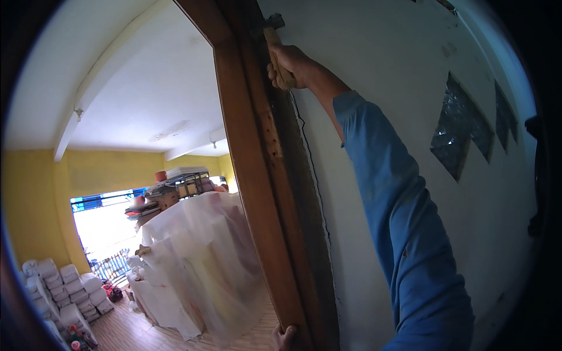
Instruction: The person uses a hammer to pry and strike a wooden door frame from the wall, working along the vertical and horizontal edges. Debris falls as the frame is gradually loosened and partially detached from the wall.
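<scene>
High up beside the door frame, my right hand [293, 63] is closed around the wooden handle of a hammer [273, 36]. The hammer's dark metal head is up against the frame's edge near the wall. The brown wooden door frame [250, 169] runs slantwise down the middle of the view, with a hinge recess [271, 136] cut into it. At the bottom, my left hand [285, 338] grips the frame's edge, only its fingers showing. A dark gap with a ragged crack [313, 169] separates the frame from the white wall [374, 76].
Through the doorway, a large pile under translucent plastic sheeting [193, 251] stands on the tiled floor [132, 324]. White wrapped bundles [73, 286] are stacked at the far left, near a bright window [105, 225]. Dark jagged panels [459, 128] show on the right wall.
</scene>
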Demonstrator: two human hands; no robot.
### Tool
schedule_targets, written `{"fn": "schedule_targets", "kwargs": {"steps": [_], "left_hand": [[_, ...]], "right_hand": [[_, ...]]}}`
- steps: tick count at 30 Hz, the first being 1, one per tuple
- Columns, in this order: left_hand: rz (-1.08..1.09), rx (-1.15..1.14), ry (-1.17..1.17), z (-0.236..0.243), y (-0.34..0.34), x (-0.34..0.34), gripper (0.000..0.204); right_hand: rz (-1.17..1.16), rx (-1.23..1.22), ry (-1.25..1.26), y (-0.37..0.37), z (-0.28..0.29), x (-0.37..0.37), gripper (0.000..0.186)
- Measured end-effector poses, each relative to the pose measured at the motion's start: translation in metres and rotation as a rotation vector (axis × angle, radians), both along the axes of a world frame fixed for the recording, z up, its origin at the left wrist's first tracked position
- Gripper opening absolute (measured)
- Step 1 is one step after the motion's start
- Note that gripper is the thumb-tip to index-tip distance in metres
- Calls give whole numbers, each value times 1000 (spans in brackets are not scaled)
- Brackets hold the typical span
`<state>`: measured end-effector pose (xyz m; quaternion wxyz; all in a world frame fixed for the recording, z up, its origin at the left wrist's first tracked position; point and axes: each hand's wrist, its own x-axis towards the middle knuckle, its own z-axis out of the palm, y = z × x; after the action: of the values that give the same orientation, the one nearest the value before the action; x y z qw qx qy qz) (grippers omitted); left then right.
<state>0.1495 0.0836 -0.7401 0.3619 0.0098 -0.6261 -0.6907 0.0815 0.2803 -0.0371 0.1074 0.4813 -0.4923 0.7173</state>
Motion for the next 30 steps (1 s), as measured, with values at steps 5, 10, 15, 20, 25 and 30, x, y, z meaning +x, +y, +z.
{"fn": "schedule_targets", "kwargs": {"steps": [5,10,15,20,25,30], "left_hand": [[-3,6,-23,-14,-11,-9,47],[51,19,-24,-35,-21,-20,44],[16,26,-25,-42,-22,-22,43],[1,33,-12,-34,-18,-19,42],[2,32,-3,-33,-19,-18,42],[6,36,-9,-38,-23,-19,42]], "right_hand": [[-126,73,116,22,-4,-2,43],[-134,-159,86,38,0,-18,47],[47,-777,-48,13,18,-24,41],[119,-309,-24,-24,4,-19,43],[78,-30,34,-21,-9,-13,47],[-19,8,54,-3,-9,-14,48]]}}
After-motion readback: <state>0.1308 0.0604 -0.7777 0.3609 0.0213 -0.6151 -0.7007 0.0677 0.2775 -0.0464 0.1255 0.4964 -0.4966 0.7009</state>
